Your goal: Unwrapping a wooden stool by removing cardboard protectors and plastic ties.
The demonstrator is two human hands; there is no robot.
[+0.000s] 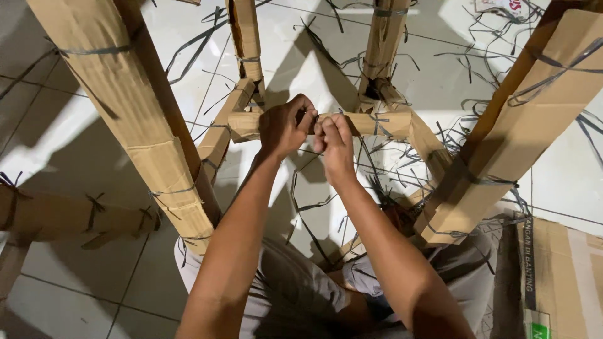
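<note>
My left hand (284, 127) and right hand (335, 142) pinch shut together on the brown horizontal cardboard crossbar (370, 123), which runs between my fingers.

horizontal cardboard crossbar (361, 123) (strap-bound, between uprights)

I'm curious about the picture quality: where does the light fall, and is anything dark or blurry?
Head view: bright light on the white floor tiles, with hard shadows of the cardboard legs; the left hand and right hand at the cardboard crossbar are sharp but dim; the near cardboard leg looks large and soft at the edges.
</note>
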